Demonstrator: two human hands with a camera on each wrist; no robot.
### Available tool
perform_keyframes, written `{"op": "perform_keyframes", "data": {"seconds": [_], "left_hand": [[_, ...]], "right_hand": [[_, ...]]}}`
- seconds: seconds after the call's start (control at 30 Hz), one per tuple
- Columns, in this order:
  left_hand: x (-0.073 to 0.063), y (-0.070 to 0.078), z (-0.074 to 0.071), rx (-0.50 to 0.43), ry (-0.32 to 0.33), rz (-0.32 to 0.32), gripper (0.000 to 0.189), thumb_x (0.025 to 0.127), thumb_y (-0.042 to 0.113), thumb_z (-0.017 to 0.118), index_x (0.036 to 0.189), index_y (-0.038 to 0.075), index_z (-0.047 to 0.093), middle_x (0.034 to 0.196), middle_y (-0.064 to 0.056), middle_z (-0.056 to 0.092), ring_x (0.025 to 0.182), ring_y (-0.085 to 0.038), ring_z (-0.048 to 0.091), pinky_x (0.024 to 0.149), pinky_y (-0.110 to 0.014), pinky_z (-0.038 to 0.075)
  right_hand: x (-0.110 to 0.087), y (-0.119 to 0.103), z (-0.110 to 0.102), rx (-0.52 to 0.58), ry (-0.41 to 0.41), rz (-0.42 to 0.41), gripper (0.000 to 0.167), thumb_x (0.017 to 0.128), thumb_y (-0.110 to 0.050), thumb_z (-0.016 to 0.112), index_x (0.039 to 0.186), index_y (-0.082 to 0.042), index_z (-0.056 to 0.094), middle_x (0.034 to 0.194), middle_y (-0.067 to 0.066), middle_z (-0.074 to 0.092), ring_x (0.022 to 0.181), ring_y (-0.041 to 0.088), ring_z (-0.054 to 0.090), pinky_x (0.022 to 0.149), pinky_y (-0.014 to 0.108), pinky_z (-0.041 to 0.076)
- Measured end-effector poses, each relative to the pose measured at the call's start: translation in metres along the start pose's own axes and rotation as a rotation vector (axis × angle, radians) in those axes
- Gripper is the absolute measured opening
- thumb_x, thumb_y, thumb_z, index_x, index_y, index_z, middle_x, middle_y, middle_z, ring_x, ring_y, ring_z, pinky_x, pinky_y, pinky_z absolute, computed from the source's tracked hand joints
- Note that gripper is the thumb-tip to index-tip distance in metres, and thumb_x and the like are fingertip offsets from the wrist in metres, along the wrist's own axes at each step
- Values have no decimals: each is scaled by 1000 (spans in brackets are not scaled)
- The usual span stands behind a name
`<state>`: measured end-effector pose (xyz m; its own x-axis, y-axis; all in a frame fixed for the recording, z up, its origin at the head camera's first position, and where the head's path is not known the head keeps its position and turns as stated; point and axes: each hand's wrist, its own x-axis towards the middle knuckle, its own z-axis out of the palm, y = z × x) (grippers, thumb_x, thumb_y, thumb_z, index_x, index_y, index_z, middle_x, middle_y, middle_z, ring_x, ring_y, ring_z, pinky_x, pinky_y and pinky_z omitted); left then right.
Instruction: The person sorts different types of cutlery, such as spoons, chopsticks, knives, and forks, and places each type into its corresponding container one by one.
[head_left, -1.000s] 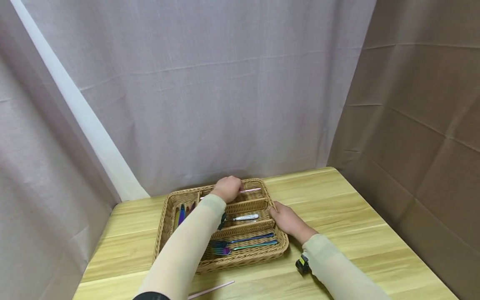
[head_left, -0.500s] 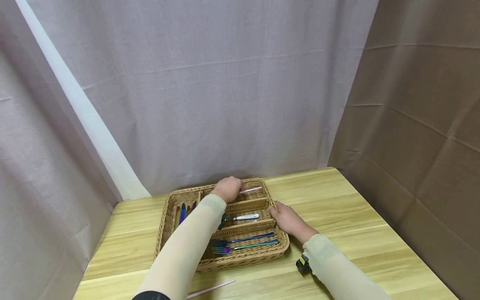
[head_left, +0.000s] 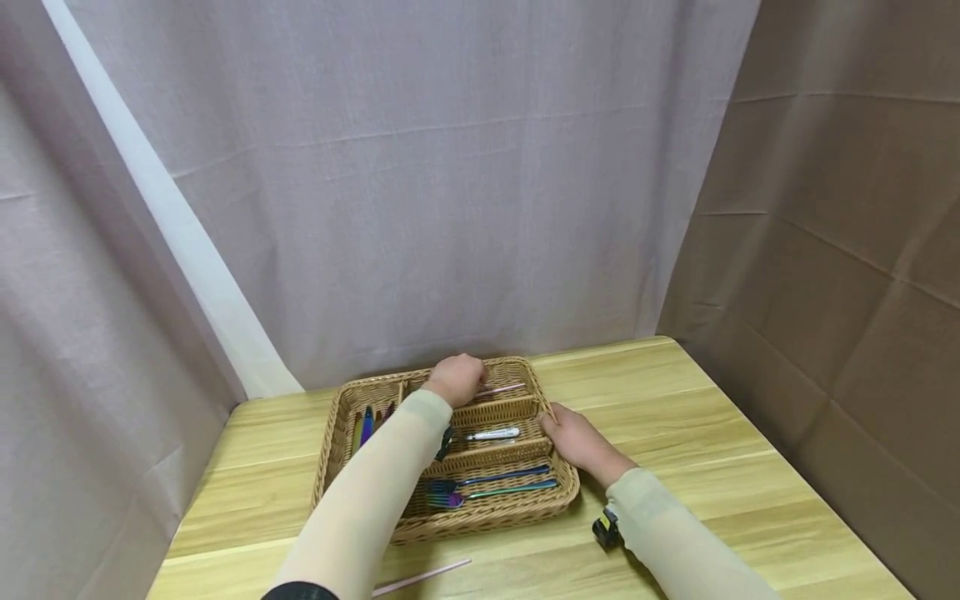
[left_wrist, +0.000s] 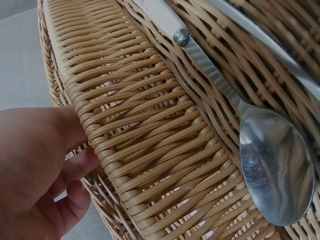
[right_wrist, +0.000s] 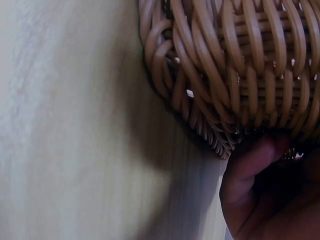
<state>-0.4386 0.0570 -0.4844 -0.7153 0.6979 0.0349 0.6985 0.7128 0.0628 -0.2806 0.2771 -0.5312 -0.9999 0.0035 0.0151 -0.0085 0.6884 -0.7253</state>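
Note:
A woven cutlery basket (head_left: 480, 527) with several compartments stands on the table. My left hand (head_left: 456, 379) reaches across it into the far compartment, beside a pink chopstick (head_left: 502, 389). In the left wrist view the fingers (left_wrist: 75, 200) are bent, some of them hidden behind a wicker divider (left_wrist: 135, 130); whether they still pinch the chopstick I cannot tell. My right hand (head_left: 576, 436) grips the basket's right side, thumb at the rim; the right wrist view has its curled fingers (right_wrist: 252, 162) against the wicker. A spoon (left_wrist: 275, 165) with a white handle lies in the middle compartment.
Two blue-purple forks (head_left: 446, 500) lie in the near compartment. Knives (head_left: 366, 427) stand out in the left one, partly covered by the left sleeve. Another pink chopstick (head_left: 427, 575) is on the table (head_left: 720, 467) in front of the basket. Grey curtains (head_left: 465, 208) hang behind.
The pink chopstick by my left hand has sunk lower into the far compartment. My left hand has barely moved, and my right hand keeps its grip on the basket.

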Motion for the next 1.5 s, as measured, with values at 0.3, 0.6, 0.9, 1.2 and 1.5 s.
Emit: {"op": "perform_keyframes", "data": {"seconds": [0.3, 0.6, 0.9, 1.2, 1.5], "left_hand": [[-12, -2, -6, 45, 12, 1, 39, 113, 17, 64, 74, 20, 58, 61, 6, 46, 54, -10, 40, 57, -30, 40], [-38, -1, -21, 104, 68, 27, 15, 109, 27, 73, 95, 24, 76, 74, 10, 65, 57, -8, 55, 56, -30, 50], [-73, 10, -42, 134, 140, 67, 24, 110, 34, 71, 128, 20, 79, 100, 2, 77, 66, -8, 65, 57, -30, 57], [-115, 26, -52, 151, 215, 149, 19, 107, 34, 76, 118, 19, 79, 104, 2, 70, 68, -7, 61, 57, -26, 55], [-168, 25, -39, 33, 257, 198, 10, 104, 29, 78, 102, 20, 75, 88, 7, 73, 59, 1, 52, 51, -21, 44]], "right_hand": [[5, -3, 0, -8, -18, -20, 56, 120, -30, 41, 160, 9, 45, 153, 34, 56, 145, 53, 50, 122, 66, 37], [10, 0, 1, -10, -29, -23, 59, 120, -32, 40, 161, 10, 42, 157, 34, 53, 148, 54, 47, 123, 67, 35], [18, 4, -2, -23, -29, -22, 61, 120, -34, 39, 162, 11, 38, 159, 36, 49, 149, 56, 44, 124, 67, 33], [21, 4, -7, -31, -31, -20, 62, 120, -33, 37, 161, 13, 37, 161, 37, 45, 150, 57, 42, 124, 68, 32], [22, -4, 2, -12, -38, -27, 60, 120, -32, 39, 160, 12, 41, 157, 37, 50, 146, 57, 47, 122, 68, 36]]}}
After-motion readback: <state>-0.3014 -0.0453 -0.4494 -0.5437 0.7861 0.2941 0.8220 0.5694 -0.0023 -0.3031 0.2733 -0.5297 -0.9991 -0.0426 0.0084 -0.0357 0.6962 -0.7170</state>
